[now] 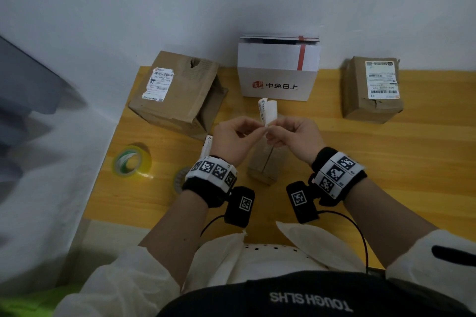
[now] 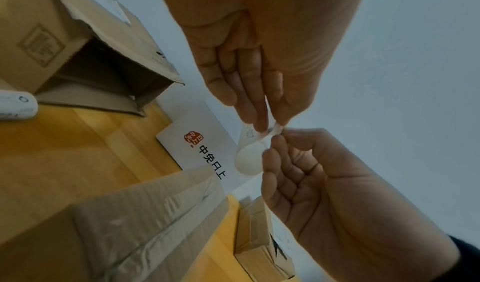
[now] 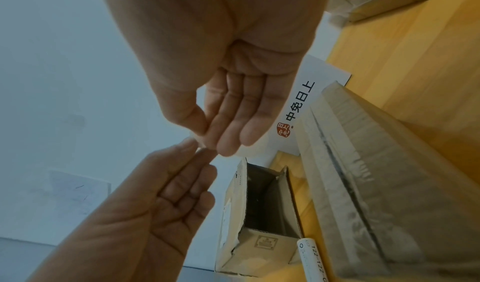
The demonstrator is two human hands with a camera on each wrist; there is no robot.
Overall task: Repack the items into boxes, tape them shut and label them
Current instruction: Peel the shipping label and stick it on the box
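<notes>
While both hands pinch that curled label [image 1: 268, 110] over the taped box [image 1: 265, 162], left hand [image 1: 233, 140] and right hand [image 1: 296, 136] should peel slowly, I reckon. White box [image 1: 278, 82] at 12 o'clock is open, contents hidden; brown box [image 1: 177, 95] at 10 looks empty.

The head camera looks down from above at the yellow table [image 1: 386, 162], with the wall at the far side. Each wrist camera sits very close under a palm and looks along the fingers. All three views share the white box [image 1: 278, 82] [image 2: 182, 134] [image 3: 306, 102].
</notes>
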